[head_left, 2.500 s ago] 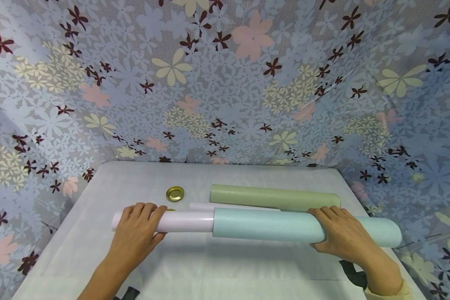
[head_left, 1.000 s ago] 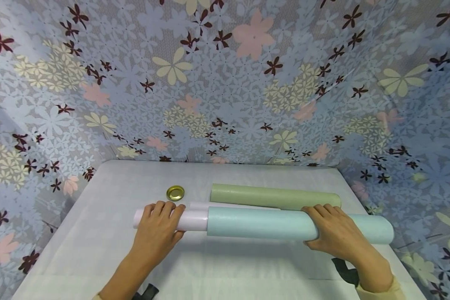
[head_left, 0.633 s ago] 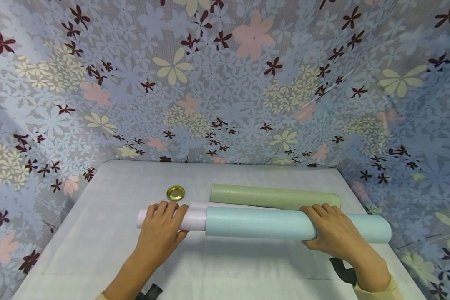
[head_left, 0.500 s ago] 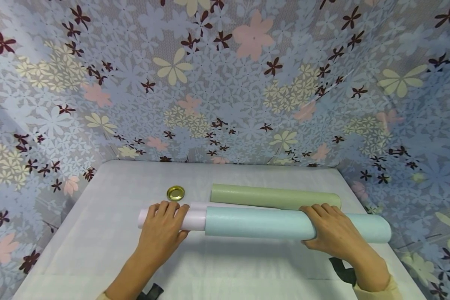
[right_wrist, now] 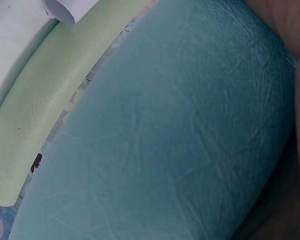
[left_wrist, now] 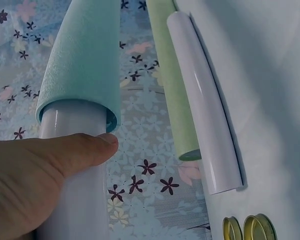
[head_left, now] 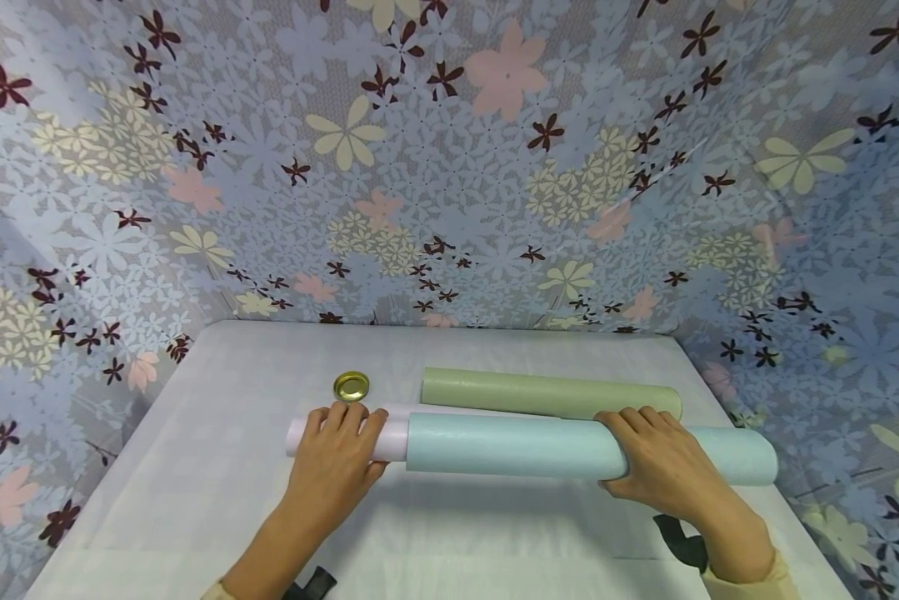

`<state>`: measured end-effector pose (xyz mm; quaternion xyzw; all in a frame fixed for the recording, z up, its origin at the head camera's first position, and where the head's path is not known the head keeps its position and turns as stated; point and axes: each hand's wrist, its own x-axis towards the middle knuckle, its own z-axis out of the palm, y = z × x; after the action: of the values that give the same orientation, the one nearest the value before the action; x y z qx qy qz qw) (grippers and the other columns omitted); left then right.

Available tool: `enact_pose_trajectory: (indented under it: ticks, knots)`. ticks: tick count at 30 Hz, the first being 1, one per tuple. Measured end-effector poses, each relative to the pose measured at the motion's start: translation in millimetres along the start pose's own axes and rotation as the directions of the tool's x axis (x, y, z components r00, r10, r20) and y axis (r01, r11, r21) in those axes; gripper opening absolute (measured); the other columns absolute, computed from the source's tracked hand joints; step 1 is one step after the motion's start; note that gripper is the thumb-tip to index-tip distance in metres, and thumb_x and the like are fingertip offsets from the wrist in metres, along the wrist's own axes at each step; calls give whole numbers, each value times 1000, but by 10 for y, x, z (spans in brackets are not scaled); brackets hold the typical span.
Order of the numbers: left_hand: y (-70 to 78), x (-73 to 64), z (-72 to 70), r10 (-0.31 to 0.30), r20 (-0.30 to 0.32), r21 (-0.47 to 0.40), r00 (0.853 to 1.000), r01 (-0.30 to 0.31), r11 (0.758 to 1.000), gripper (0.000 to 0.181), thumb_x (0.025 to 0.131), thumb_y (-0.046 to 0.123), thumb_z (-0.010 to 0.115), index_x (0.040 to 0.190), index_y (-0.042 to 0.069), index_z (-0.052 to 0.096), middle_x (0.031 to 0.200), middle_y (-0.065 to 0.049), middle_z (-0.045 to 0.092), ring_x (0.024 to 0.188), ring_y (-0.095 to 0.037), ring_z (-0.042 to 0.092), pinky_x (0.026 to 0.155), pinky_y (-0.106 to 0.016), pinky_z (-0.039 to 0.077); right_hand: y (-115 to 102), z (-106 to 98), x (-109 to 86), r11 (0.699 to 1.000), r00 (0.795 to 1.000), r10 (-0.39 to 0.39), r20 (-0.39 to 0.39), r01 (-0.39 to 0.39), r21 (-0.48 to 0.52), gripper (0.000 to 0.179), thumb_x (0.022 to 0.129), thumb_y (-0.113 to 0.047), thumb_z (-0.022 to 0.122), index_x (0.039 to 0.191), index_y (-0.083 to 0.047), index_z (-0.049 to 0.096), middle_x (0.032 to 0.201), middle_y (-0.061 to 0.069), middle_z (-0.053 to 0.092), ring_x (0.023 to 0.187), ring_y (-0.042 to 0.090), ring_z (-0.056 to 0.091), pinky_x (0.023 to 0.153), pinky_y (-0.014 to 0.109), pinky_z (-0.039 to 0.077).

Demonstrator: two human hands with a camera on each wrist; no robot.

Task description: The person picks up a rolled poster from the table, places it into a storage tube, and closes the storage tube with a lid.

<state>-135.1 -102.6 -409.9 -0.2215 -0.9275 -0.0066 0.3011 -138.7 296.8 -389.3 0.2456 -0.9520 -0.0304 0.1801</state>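
My left hand [head_left: 332, 467] grips a glossy pale lilac tube [head_left: 393, 440] near its left end, thumb [left_wrist: 92, 150] along the near side. The tube's right part sits inside a wider light blue tube [head_left: 509, 446], whose open rim surrounds it with a small gap in the left wrist view. My right hand [head_left: 662, 458] holds the light blue tube right of its middle, fingers over the top and thumb below. Both tubes lie level above the table. The lilac tube's inner end is hidden within the blue one.
Behind the held tubes lies a green tube [head_left: 546, 393] on the white-covered table [head_left: 269, 358]. A second lilac tube [left_wrist: 205, 100] lies beside it, mostly hidden in the head view. Two gold lids, one the nearer lid [left_wrist: 258, 227], lie at the left. Floral cloth [head_left: 449, 208] hangs around the table.
My left hand has moved right with the lilac tube, and less of that tube shows outside the blue one. The blue tube and my right hand have shifted slightly left.
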Motion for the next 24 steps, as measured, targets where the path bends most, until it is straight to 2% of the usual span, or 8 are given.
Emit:
enact_pose_trajectory:
  ticks: [7, 16, 24]
  knots:
    - [32, 10, 11, 3, 4, 7, 1000, -3, 1000, 57, 62, 35, 83, 110, 14, 60, 95, -5, 61, 95, -26, 56, 81, -43, 43, 1, 14, 5, 1000, 1000, -6, -26, 6, -3, 79, 48, -45, 87, 115, -12, 58, 99, 6, 65, 90, 27, 59, 80, 46, 47]
    - [71, 21, 33, 8, -7, 1, 1000, -8, 1000, 58, 61, 36, 84, 110, 15, 60, 93, -5, 61, 93, -25, 56, 81, -42, 43, -21, 13, 10, 1000, 1000, -5, -19, 5, 7, 80, 48, -45, 88, 115, -12, 58, 100, 6, 65, 91, 27, 59, 81, 46, 47]
    - [97, 33, 23, -1, 30, 0, 1000, 1, 1000, 60, 62, 38, 84, 112, 14, 60, 95, -5, 62, 95, -25, 56, 84, -42, 43, -38, 21, 25, 1000, 999, -12, -34, 12, 10, 80, 47, -44, 89, 114, -12, 58, 100, 5, 64, 89, 26, 59, 81, 46, 47]
